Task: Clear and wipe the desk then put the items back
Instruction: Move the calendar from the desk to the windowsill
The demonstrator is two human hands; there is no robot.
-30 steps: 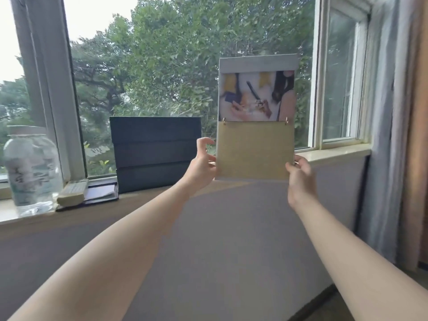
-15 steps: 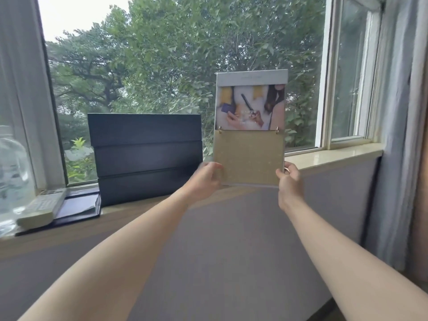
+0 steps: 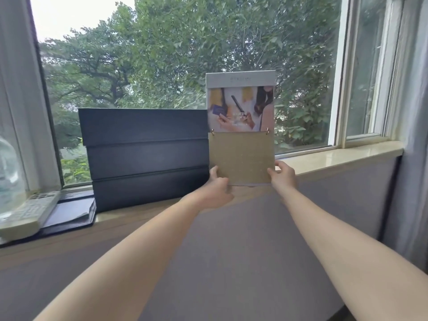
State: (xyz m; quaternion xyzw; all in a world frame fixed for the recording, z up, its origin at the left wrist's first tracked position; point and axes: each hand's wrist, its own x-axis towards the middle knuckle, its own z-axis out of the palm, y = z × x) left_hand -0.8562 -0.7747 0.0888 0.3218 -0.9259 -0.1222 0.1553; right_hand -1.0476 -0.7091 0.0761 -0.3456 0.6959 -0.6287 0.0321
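Through the head camera I am watching both hands holding the flip calendar [image 3: 240, 107] upright at the windowsill [image 3: 335, 156], just beside the right end of the stacked black boxes [image 3: 146, 156]. The left hand [image 3: 217, 188] is gripping its lower left corner and the right hand [image 3: 283, 174] is pinching the lower right corner. I cannot tell whether the bottom edge is touching the sill. I am judging it light and stiff, a thin board with a gold panel [image 3: 240, 156] hanging on two rings, so probably tipping easily. The bottom corners are giving the surest hold. A remote [image 3: 27, 212] and a bottle [image 3: 9, 177] are sitting far left.
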